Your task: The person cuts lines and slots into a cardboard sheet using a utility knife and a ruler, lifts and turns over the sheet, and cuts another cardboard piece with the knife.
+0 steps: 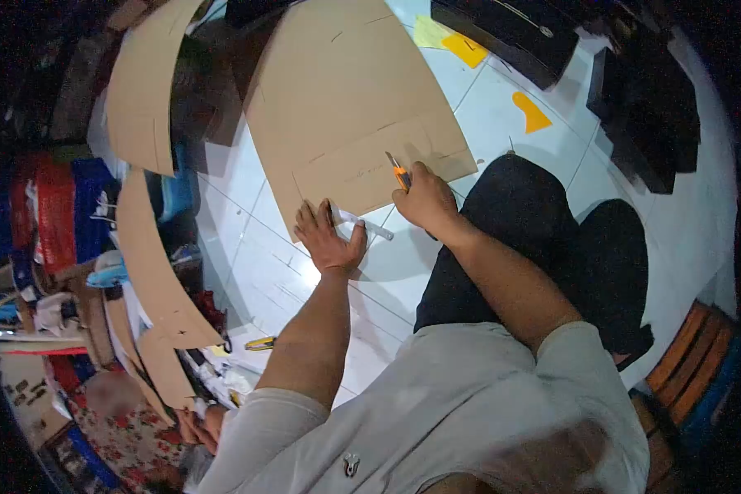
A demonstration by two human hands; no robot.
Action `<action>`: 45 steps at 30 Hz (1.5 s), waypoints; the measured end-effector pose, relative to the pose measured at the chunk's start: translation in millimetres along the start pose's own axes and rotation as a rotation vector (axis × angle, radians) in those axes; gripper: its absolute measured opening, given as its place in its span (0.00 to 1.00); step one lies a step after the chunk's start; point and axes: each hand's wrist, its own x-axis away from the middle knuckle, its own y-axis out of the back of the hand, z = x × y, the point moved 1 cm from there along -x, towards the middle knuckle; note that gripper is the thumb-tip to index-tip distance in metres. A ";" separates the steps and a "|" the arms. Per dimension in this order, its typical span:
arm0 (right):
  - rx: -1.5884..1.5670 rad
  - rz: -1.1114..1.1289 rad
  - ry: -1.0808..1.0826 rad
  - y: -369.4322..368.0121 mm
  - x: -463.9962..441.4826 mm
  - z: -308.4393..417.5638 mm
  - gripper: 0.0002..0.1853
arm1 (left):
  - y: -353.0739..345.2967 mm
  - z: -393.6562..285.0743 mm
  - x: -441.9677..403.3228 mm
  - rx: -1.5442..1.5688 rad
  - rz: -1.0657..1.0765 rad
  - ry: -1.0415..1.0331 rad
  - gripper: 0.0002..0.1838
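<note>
A large brown cardboard sheet [337, 99] lies flat on the floor ahead of me, with dark pencil-like lines and slits across its near part. My right hand [426, 200] is closed around an orange utility knife [401, 175], whose blade points away over the sheet. At the sheet's near left edge, my left hand [331, 243] lies flat with its fingers spread. Between its thumb and index finger shows a white, narrow object [381, 232] with a rounded end; its kind is unclear, as the hand covers part of it.
Orange paper pieces [532, 113] lie on the white tiles [486, 115] to the right. More cardboard pieces [152, 263] stand along the left. A yellow cutter [260, 343] rests near my left forearm. Another person's hand [202, 426] shows at lower left. Dark boxes [646, 115] stand at right.
</note>
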 end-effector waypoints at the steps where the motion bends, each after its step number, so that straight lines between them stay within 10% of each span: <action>1: 0.023 0.004 0.038 0.2 2.2 2.8 0.24 | 4.0 -2.4 -2.0 0.021 0.071 0.039 0.50; 45: 0.438 0.181 -0.059 -19.1 -12.5 35.6 0.33 | 3.3 1.0 -6.4 -0.032 0.203 0.102 0.53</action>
